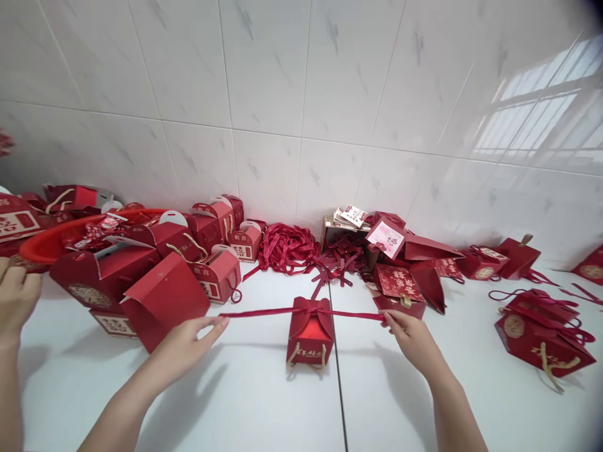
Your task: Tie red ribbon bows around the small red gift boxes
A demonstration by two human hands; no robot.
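A small red gift box with gold lettering and gold cord handles stands upright in front of me. Around its gathered top runs a dark red ribbon, knotted at the middle and stretched out level to both sides. My left hand pinches the ribbon's left end between thumb and fingers. On the other side, my right hand grips the right end the same way. Both hands stay apart from the box itself.
Another person's hand is at the far left. Red boxes crowd the left, near an orange basin. A ribbon pile lies by the wall, with a cardboard box beside it. A tied red box sits at right.
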